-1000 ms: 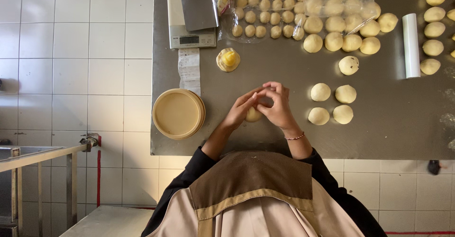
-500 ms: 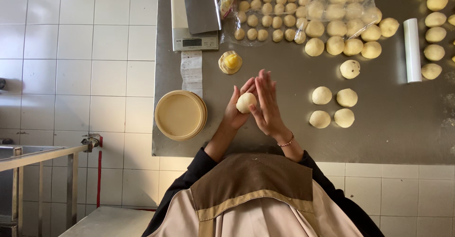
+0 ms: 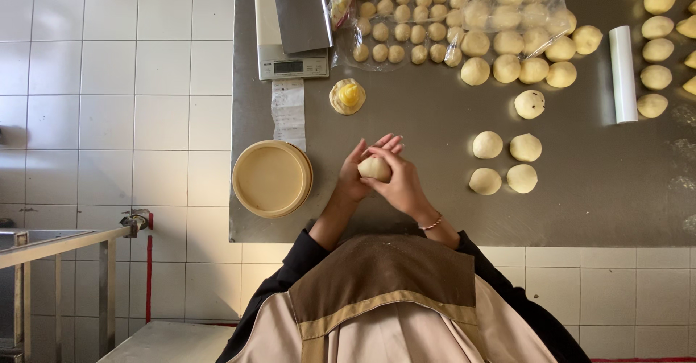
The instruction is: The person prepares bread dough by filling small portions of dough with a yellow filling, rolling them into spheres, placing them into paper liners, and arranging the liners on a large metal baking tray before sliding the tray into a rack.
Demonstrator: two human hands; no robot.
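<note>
White wall tiles border a grey steel table (image 3: 406,211). Nearest the person, the left hand (image 3: 355,174) and right hand (image 3: 399,185) close around a pale dough ball (image 3: 375,168), cupped as if rounding it. Beyond lie a stack of round lids (image 3: 272,179), four finished balls (image 3: 505,162), a filled dough piece (image 3: 347,96) and a scale (image 3: 291,26).
</note>
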